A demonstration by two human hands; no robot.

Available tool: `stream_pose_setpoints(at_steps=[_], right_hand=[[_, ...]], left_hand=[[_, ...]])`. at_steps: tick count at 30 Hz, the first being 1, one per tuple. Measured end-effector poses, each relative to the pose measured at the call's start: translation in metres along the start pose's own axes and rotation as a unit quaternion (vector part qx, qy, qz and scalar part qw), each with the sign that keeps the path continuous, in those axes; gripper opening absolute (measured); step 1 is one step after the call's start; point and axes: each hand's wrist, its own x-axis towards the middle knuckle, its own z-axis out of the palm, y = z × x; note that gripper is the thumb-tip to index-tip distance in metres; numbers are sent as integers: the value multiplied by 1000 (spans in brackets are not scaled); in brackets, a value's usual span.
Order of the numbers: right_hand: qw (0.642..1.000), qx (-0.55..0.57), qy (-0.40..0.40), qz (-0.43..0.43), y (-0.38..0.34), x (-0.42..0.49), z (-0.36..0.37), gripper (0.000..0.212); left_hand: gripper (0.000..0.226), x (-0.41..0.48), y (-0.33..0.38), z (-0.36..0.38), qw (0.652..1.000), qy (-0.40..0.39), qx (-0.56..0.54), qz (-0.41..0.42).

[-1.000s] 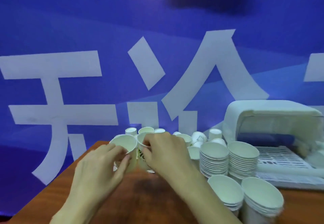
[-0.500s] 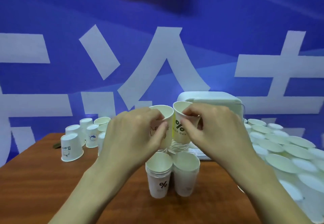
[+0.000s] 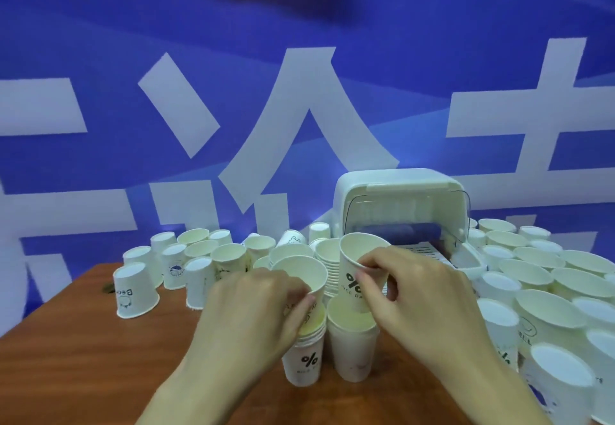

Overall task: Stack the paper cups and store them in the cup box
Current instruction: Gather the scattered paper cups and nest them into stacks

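Fingers (image 3: 301,296) of left hand (image 3: 253,318) clamped on white paper cup (image 3: 299,269); right hand (image 3: 429,294) pinches rim of %-print cup (image 3: 356,278). Each dips partly into own stack, left stack (image 3: 304,363) and right stack (image 3: 352,351), just front of cup box (image 3: 399,198). Judgement: keep cups plumb, seat with light even push, avoid crushing rims, toppling stacks.

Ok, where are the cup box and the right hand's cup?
cup box (image 3: 394,181): head view, top of its white lid.
right hand's cup (image 3: 348,268): head view, its printed outer wall.
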Motion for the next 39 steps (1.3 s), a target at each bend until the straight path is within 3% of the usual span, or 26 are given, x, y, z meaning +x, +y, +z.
stream_pose_setpoints(at_steps=[4,12,19,26,31,36,39], right_hand=[[1000,16,17,-15,1,-9,10,10],[999,28,15,-27,7,-20,21,11],[999,30,-8,-37,3,-32,35,10],[997,-2,-65,-31,4,-41,49,23],[998,-20,-47,-21,-1,-40,44,7],[998,9,30,-58,-54,-8,31,19],[993,31,-21,-111,-110,21,51,18]], left_hand=[[44,-9,-6,20,999,-48,1,-3],[36,-13,-16,43,983,-171,-62,12],[31,-20,-12,52,989,-133,-63,6],[37,-26,-16,51,986,-26,-164,-30],[39,-19,-39,35,992,5,-121,-41],[23,-23,-95,20,990,16,-100,-95],[21,-27,-131,18,987,19,-67,-147]])
